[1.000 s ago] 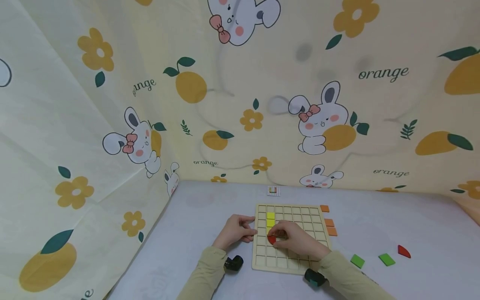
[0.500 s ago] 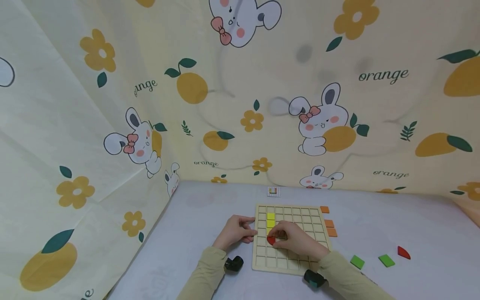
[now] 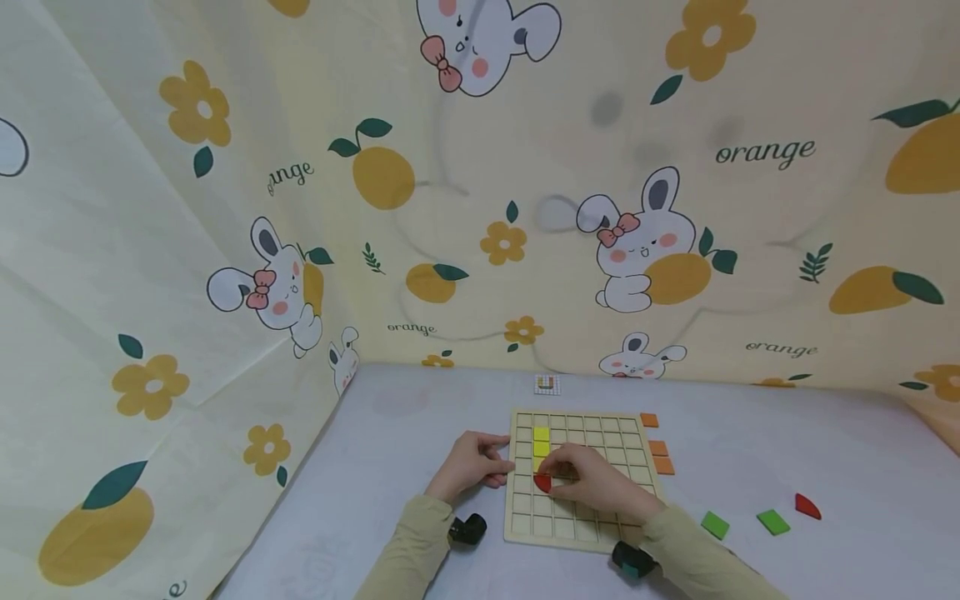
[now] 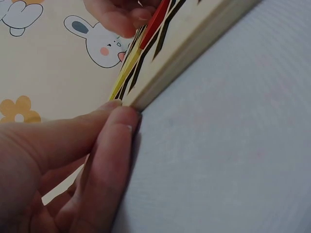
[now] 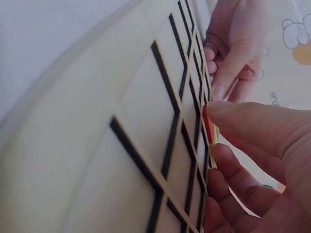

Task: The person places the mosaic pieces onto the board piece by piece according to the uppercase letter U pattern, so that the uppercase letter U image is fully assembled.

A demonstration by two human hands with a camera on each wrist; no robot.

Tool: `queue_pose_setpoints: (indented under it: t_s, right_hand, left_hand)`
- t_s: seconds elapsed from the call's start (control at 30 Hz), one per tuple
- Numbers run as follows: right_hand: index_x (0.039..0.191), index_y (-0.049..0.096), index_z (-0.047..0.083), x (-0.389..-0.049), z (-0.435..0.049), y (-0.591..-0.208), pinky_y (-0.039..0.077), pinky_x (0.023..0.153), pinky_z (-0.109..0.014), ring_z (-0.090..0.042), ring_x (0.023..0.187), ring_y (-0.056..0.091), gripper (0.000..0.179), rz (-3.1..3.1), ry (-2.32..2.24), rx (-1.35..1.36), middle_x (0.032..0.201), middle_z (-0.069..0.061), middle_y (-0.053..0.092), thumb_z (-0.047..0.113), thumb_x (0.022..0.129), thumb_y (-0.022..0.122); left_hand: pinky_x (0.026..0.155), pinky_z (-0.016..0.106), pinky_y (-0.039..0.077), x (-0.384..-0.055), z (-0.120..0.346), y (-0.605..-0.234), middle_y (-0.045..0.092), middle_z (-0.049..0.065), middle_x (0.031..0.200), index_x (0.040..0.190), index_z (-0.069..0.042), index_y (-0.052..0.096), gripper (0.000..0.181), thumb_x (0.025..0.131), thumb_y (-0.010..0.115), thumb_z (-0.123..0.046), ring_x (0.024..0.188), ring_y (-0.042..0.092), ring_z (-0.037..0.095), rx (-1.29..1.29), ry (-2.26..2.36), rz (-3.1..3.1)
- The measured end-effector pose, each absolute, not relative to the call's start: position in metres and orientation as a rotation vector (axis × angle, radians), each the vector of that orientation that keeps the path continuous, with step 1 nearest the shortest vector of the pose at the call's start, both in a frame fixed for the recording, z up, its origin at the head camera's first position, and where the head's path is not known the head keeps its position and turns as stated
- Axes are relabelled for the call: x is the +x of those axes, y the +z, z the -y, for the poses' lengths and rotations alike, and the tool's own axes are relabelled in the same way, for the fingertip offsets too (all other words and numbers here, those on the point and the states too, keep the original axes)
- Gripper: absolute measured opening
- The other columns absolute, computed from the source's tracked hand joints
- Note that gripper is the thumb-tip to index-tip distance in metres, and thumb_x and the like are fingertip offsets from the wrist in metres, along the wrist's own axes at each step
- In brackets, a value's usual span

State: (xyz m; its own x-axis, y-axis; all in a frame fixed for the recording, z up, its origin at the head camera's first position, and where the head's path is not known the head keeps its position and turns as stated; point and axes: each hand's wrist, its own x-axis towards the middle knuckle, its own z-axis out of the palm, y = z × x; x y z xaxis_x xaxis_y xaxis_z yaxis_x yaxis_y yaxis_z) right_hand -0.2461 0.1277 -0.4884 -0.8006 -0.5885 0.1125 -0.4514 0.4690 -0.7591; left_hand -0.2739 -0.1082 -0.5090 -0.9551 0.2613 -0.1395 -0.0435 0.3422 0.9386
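Note:
In the head view my left hand (image 3: 471, 458) rests its thumb and forefinger against the left edge of the wooden grid board (image 3: 517, 521). The left wrist view shows fingertips touching that wooden edge. My right hand (image 3: 596, 479) is over the board and pinches a red quarter-circle tile (image 3: 542, 483) in the second column. In the right wrist view the thumb lies on this red tile (image 5: 207, 124). Yellow square tiles (image 3: 541, 442) run up the same column above it; the lowest is partly hidden by the right fingers.
Orange tiles (image 3: 662, 465) lie along the board's right side. Farther right are two green tiles (image 3: 773, 522) and another red quarter-circle tile (image 3: 807, 506). A small pattern card (image 3: 547, 384) lies behind the board. A printed curtain (image 3: 480, 292) borders the table at the back and left.
Both hands stay in almost the same place. The right fingers have shifted very slightly right, and a little more of the red tile shows.

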Motion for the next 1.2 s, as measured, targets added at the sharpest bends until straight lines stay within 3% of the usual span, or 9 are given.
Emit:
queue_pose_setpoints:
  t_s: [0.5,0.7,0.83,1.0,1.2]
  right_hand:
    - [0.115,0.064,0.007,-0.226,-0.194,-0.466,0.05,0.08,-0.04,-0.028,0.099,0.057,0.035,-2.655,-1.228,-0.913,0.111,-0.005,0.063,0.016,0.084,0.075]
    - [0.117,0.064,0.011,-0.217,-0.232,-0.46,0.047,0.086,-0.045,-0.025,0.103,0.054,0.043,-2.703,-1.168,-0.711,0.115,0.001,0.062,0.025,0.079,0.079]
    - [0.12,0.062,0.014,-0.211,-0.259,-0.466,0.047,0.085,-0.036,-0.021,0.104,0.053,0.046,-2.696,-1.14,-0.604,0.117,0.001,0.061,0.03,0.079,0.079]
    - [0.122,0.061,0.015,-0.202,-0.288,-0.477,0.047,0.083,-0.028,-0.013,0.105,0.053,0.05,-2.674,-1.107,-0.641,0.119,0.001,0.061,0.033,0.079,0.078]
    - [0.122,0.061,0.02,-0.197,-0.313,-0.484,0.044,0.089,-0.019,-0.002,0.111,0.049,0.048,-2.596,-1.101,-0.684,0.122,0.003,0.06,0.032,0.079,0.078]
  left_hand:
    - [0.054,0.029,0.059,-0.272,0.106,-0.51,0.064,0.008,0.074,0.125,-0.002,0.062,0.049,0.078,0.077,-0.003,0.056,0.065,0.015,0.188,1.664,-2.343]
    - [0.055,0.028,0.059,-0.271,0.105,-0.509,0.064,0.007,0.074,0.126,-0.002,0.062,0.05,0.079,0.078,-0.004,0.056,0.064,0.015,0.188,1.652,-2.351]
    - [0.055,0.028,0.058,-0.271,0.105,-0.509,0.064,0.007,0.074,0.126,-0.001,0.061,0.05,0.079,0.077,-0.004,0.056,0.064,0.014,0.202,1.648,-2.358]
    - [0.055,0.028,0.058,-0.27,0.106,-0.508,0.063,0.008,0.075,0.126,-0.001,0.061,0.05,0.079,0.077,-0.003,0.056,0.064,0.015,0.213,1.654,-2.361]
    - [0.055,0.028,0.058,-0.271,0.107,-0.507,0.063,0.009,0.075,0.127,-0.001,0.061,0.051,0.079,0.077,-0.003,0.056,0.064,0.015,0.22,1.654,-2.365]
